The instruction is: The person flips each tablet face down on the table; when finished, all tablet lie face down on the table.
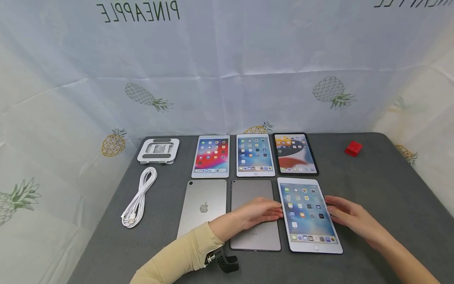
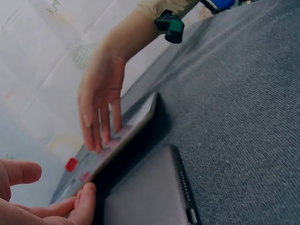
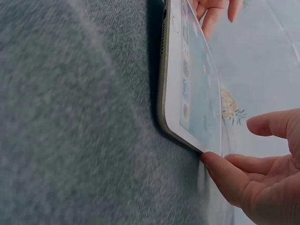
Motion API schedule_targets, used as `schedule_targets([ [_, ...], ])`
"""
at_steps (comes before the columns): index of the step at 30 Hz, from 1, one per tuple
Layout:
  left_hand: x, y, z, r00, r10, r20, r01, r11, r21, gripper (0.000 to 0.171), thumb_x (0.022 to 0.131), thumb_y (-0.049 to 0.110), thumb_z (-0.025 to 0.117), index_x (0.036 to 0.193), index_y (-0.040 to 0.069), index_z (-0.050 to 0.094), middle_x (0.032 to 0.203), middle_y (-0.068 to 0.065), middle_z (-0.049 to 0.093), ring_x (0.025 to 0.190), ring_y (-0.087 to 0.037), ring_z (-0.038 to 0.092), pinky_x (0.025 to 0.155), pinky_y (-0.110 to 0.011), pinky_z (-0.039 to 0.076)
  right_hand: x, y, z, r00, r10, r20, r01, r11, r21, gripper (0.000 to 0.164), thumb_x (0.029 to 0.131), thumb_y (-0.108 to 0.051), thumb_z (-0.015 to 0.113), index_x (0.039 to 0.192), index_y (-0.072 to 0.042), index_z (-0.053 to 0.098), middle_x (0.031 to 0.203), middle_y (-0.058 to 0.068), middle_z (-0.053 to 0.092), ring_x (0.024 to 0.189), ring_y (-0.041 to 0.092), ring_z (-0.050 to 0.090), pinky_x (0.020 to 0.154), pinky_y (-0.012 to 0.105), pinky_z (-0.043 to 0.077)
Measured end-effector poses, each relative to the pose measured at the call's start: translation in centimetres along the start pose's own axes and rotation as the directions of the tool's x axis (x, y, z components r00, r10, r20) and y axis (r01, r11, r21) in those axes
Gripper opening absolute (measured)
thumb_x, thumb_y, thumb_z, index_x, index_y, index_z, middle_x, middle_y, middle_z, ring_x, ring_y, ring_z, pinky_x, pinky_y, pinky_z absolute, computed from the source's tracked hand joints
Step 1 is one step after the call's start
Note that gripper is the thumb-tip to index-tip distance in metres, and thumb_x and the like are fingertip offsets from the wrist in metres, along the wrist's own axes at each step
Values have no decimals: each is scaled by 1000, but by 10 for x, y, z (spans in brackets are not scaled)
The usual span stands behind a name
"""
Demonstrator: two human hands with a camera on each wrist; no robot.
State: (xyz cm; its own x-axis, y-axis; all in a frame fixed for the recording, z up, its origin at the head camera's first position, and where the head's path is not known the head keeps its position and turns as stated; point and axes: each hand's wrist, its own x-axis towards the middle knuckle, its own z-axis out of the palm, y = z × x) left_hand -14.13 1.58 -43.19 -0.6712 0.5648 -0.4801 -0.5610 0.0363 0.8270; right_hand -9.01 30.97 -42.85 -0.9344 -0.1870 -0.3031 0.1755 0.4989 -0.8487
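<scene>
The white front-row iPad (image 1: 307,215) is set at the right end of its row on the dark grey desk (image 1: 383,177), between two hands. Its lit screen is turned up and filled with small app pictures. Its left edge is touched by the fingertips of the left hand (image 1: 257,213), with the fingers almost straight and the thumb spread away. Its right edge is touched by the fingertips of the right hand (image 1: 349,217), whose thumb is also spread away. A dark shadow is seen under the iPad, but it is hard to tell if it is lifted off the desk.

Just to the left, a grey iPad (image 1: 257,237) is laid face down, partly covered by the left hand. Beside that, a silver iPad (image 1: 203,201) is laid face down, with an apple mark shown.

In the back row, a red-and-blue-screen iPad (image 1: 211,156), a blue-screen iPad (image 1: 255,155) and a black-framed iPad (image 1: 295,154) are placed face up. A white folding stand (image 1: 159,151) and a looped white USB cable (image 1: 141,192) are seen at the left, and a small red box (image 1: 353,148) at the back right.
</scene>
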Motion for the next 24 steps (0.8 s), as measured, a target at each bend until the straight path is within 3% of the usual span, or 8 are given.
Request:
schedule_targets([
  [4,-2,-5,-3,999,30,-21,-30,999,29,26,98,10,58,116,-8,60,98,-11,65,84,-13,62,87,-31,55,3,-4,5,999,-32,9,33,999,-5,59,102,-27,53,144,10,34,145,31,38,108,0,55,85,28,55],
  [11,-3,-9,-5,991,98,-91,-101,995,-26,15,93,1,62,106,-1,54,93,-11,62,80,-16,64,80,-35,58,9,-13,15,998,-34,60,34,999,8,59,102,-25,52,144,11,33,145,32,38,121,35,52,88,35,55],
  [17,-2,-10,-8,985,142,-103,-146,988,-39,15,90,-5,63,101,-1,55,84,-7,62,76,-13,65,75,-34,59,11,-29,24,992,-107,62,116,981,-156,52,100,-26,56,141,3,44,136,22,52,113,31,56,82,31,54],
  [20,-3,-10,-9,984,148,-99,-153,987,-46,14,90,-6,63,101,-1,55,83,-7,63,76,-13,65,75,-34,59,11,-41,34,978,-199,59,208,950,-235,46,99,-26,58,138,-2,51,134,15,56,113,30,56,85,39,51],
  [24,-4,-11,-10,985,147,-88,-152,987,-55,16,90,-5,63,103,-1,56,86,-7,65,76,-14,66,74,-33,59,10,-56,49,953,-294,78,304,915,-265,44,97,-27,61,136,-5,55,135,15,56,118,35,56,89,52,52],
])
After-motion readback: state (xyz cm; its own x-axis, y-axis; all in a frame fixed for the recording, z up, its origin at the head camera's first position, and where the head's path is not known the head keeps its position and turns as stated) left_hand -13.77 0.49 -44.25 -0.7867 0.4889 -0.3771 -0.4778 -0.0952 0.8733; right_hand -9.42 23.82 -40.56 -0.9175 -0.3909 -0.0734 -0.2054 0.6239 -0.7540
